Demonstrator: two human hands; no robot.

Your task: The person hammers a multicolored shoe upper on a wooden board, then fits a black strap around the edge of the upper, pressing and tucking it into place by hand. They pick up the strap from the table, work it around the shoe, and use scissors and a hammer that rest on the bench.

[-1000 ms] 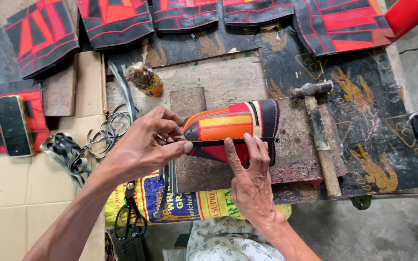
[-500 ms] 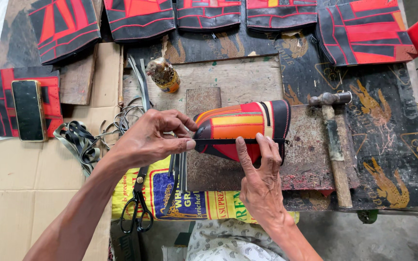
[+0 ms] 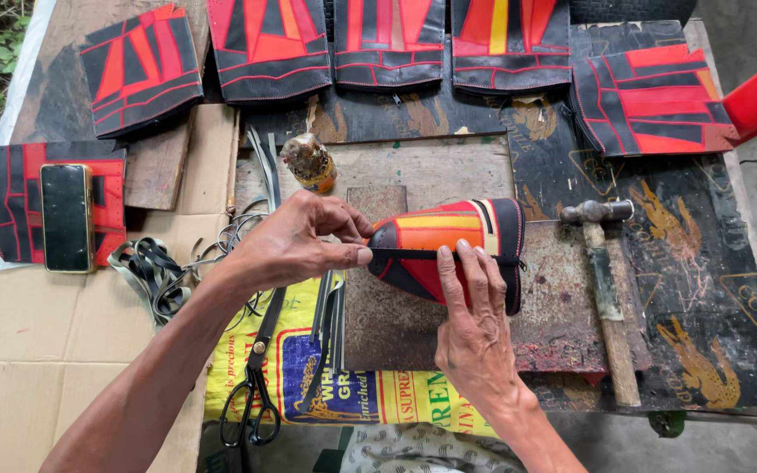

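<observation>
I see left hand (image 3: 295, 241) fingers pinching the black strip (image 3: 405, 254) on the red-orange pouch (image 3: 449, 245); right hand (image 3: 470, 324) fingers together, pressing it; hammer (image 3: 606, 289) at 3 o'clock.

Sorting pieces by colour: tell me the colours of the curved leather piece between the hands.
Curved patchwork leather piece: orange, red and black panels with a cream stripe, clearest in the head view.

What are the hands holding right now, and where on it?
The left hand pinches the near end of the black strip along the red-and-orange pouch; the right hand presses fingertips on that strip and the pouch's side.
</observation>
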